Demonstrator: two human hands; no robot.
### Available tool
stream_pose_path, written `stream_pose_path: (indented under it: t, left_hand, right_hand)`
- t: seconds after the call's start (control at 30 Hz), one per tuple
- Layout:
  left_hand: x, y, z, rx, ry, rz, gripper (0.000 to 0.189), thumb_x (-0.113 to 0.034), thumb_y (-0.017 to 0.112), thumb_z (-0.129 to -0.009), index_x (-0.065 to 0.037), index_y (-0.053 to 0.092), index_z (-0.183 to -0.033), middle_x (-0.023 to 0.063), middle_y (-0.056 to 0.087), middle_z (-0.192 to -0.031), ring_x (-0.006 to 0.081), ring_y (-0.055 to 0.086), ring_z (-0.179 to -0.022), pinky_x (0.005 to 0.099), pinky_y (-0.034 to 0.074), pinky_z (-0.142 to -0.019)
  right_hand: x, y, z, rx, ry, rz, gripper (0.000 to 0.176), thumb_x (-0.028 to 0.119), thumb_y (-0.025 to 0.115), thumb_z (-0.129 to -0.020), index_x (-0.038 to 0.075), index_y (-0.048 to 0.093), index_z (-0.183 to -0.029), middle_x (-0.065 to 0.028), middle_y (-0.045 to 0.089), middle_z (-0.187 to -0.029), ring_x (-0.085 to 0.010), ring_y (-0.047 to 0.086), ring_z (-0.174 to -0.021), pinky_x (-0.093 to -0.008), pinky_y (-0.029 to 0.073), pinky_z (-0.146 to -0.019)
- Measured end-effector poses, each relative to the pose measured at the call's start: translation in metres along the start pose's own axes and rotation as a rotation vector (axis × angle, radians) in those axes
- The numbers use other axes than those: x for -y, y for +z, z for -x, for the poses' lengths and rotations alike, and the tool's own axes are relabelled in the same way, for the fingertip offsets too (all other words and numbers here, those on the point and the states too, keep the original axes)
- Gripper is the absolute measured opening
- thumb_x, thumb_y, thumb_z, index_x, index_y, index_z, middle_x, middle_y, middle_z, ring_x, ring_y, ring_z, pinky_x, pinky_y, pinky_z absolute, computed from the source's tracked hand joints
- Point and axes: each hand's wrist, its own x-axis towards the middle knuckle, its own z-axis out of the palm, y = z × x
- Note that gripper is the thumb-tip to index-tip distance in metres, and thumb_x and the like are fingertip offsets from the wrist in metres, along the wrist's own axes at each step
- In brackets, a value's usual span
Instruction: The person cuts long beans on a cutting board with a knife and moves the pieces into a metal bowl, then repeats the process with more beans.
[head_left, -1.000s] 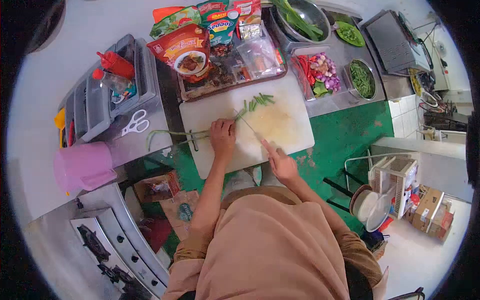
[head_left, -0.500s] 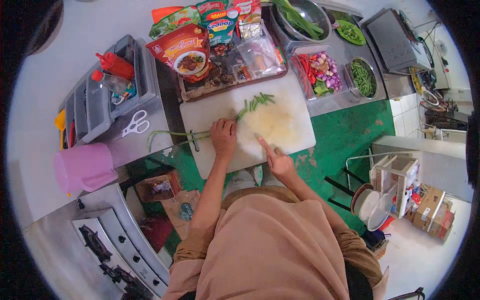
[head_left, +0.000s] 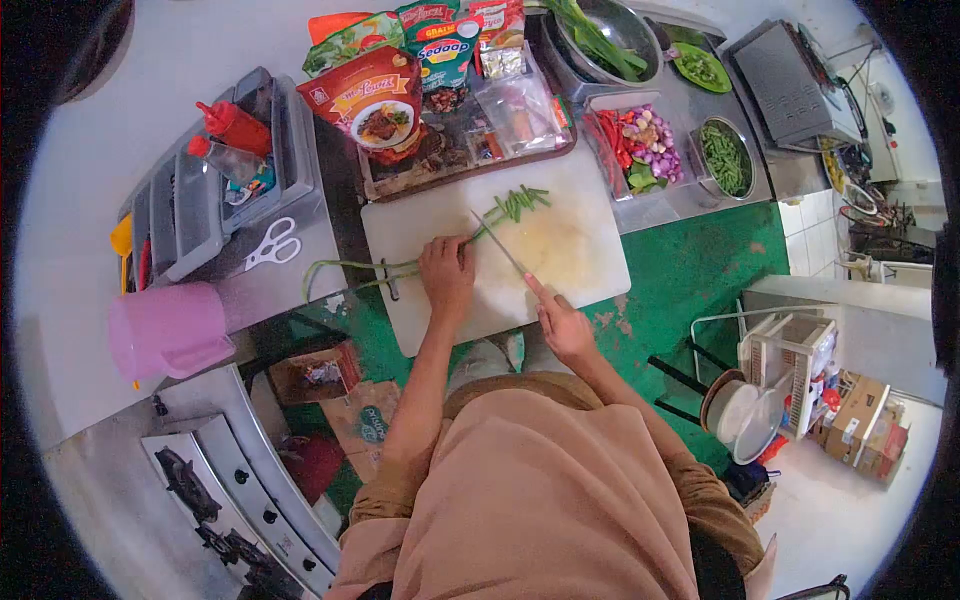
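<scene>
My left hand (head_left: 447, 272) is closed over a few long green beans (head_left: 402, 268), pressing them on the white cutting board (head_left: 595, 262). Their tails trail past the board's left edge. In my right hand (head_left: 565, 328) is a knife (head_left: 502, 249), its blade slanting up and left across the beans just right of my left fingers. Short cut bean pieces (head_left: 522, 203) lie in a loose row near the top of the board.
Behind the board, a tray (head_left: 470, 180) holds seasoning packets. To the right are a container of chillies and shallots (head_left: 640, 145) and a bowl of cut beans (head_left: 725, 158). White scissors (head_left: 272, 245), a pink pitcher (head_left: 168, 330) and a grey organizer (head_left: 190, 215) stand left, above a stove (head_left: 235, 500).
The knife blade, barely visible before, now shows clearly, with its tip up at the beans. My right hand has shifted slightly; my left hand stays on the beans.
</scene>
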Motion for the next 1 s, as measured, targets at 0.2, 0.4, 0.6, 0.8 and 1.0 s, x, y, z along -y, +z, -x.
stream_pose_path:
  t: [0.2,0.4,0.6,0.8,1.0]
  left_hand:
    - [0.007,-0.005,0.008,-0.003,0.044,-0.001,0.010,-0.013,0.067,-0.079,-0.009,0.064,-0.088,0.0089,0.061,-0.094,0.0303,0.056,-0.092,0.0434,0.043,-0.081]
    - [0.007,0.000,0.010,-0.016,0.063,-0.007,0.011,-0.008,0.066,-0.076,-0.009,0.064,-0.087,0.0081,0.061,-0.093,0.0302,0.056,-0.090,0.0434,0.044,-0.083]
    - [0.009,0.000,0.011,-0.026,0.104,0.006,0.012,-0.007,0.067,-0.075,-0.009,0.063,-0.087,0.0071,0.061,-0.091,0.0292,0.057,-0.088,0.0423,0.045,-0.080]
    - [0.011,0.001,0.011,-0.022,0.096,0.013,0.011,-0.007,0.068,-0.075,-0.008,0.065,-0.086,0.0084,0.063,-0.091,0.0302,0.058,-0.089,0.0430,0.046,-0.081]
    - [0.005,0.011,0.002,-0.026,0.085,0.037,0.010,-0.008,0.068,-0.077,-0.008,0.065,-0.087,0.0090,0.063,-0.090,0.0302,0.057,-0.090,0.0427,0.046,-0.080]
  right_hand:
    - [0.008,-0.006,0.003,-0.029,-0.034,0.038,0.056,0.019,0.047,-0.097,0.032,0.030,-0.149,-0.0199,0.057,-0.085,-0.0435,0.059,-0.069,-0.0525,0.049,-0.062]
    - [0.014,-0.004,0.006,0.018,-0.060,0.127,0.058,0.018,0.047,-0.096,0.032,0.029,-0.149,-0.0199,0.057,-0.082,-0.0421,0.059,-0.064,-0.0519,0.050,-0.058]
    - [0.025,-0.012,-0.002,0.027,-0.073,0.180,0.060,0.017,0.049,-0.095,0.031,0.029,-0.149,-0.0186,0.055,-0.075,-0.0404,0.058,-0.057,-0.0517,0.049,-0.055]
    - [0.000,0.016,0.002,-0.056,-0.129,0.125,0.060,0.016,0.049,-0.094,0.031,0.030,-0.149,-0.0178,0.055,-0.074,-0.0403,0.057,-0.058,-0.0520,0.049,-0.057]
    - [-0.007,0.008,0.001,-0.064,-0.071,-0.001,0.053,0.018,0.045,-0.098,0.030,0.032,-0.148,-0.0192,0.056,-0.081,-0.0419,0.059,-0.068,-0.0510,0.049,-0.062]
